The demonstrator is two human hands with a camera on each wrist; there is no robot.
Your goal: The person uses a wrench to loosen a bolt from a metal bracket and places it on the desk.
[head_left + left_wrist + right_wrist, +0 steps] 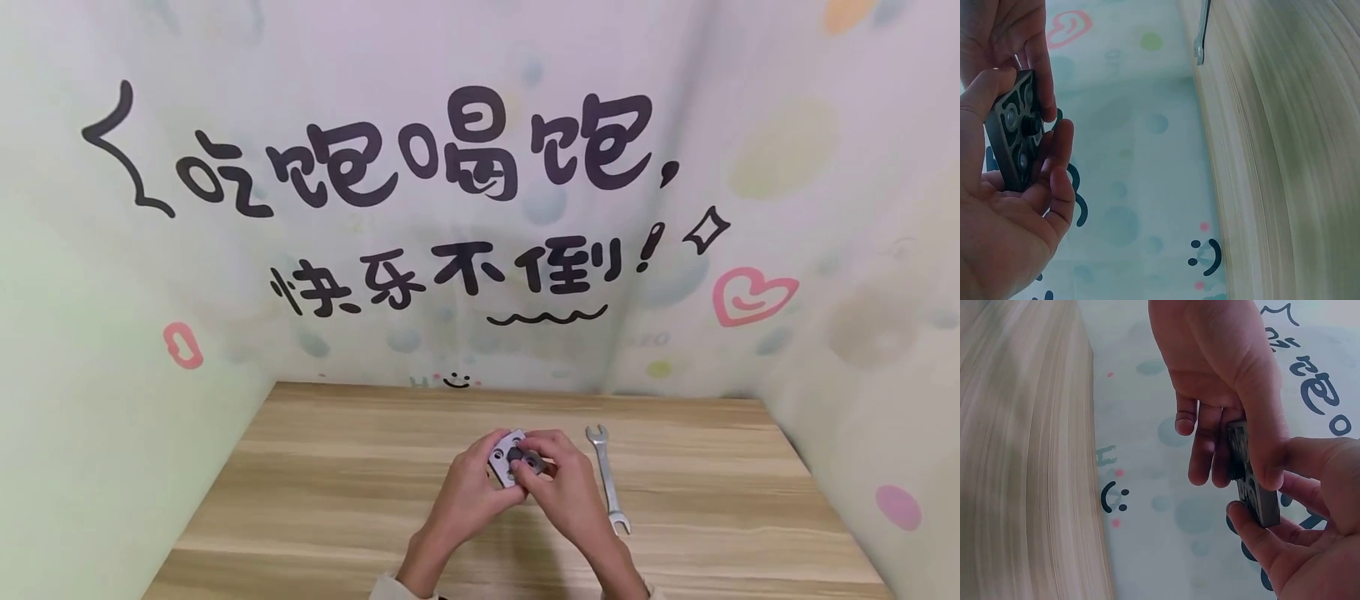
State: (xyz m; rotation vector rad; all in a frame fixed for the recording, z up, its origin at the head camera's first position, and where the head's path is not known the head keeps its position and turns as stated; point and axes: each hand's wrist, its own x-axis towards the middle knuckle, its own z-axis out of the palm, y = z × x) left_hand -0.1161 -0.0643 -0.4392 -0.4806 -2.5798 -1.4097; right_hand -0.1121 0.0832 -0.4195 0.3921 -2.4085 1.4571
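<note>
A square grey metal plate (pixel 501 472) with round recessed holes is held above the table, tilted. My left hand (pixel 474 492) grips its edge between thumb and fingers. A dark round bolt (pixel 514 455) sits in the plate's middle. My right hand (pixel 568 482) pinches at this bolt, thumb and index finger at its head on the upper face. In the left wrist view the plate's underside (pixel 1011 119) has raised ribs, and a dark stub (pixel 1031 126) juts from its centre. The right wrist view shows my right thumb (pixel 1266 469) over the plate, other fingers beneath near the stub.
A double open-ended wrench (pixel 609 479) lies on the wood-grain table (pixel 330 492), right of my right hand. A printed cloth wall (pixel 420 350) with black writing stands behind the table, and pale side walls rise on both sides.
</note>
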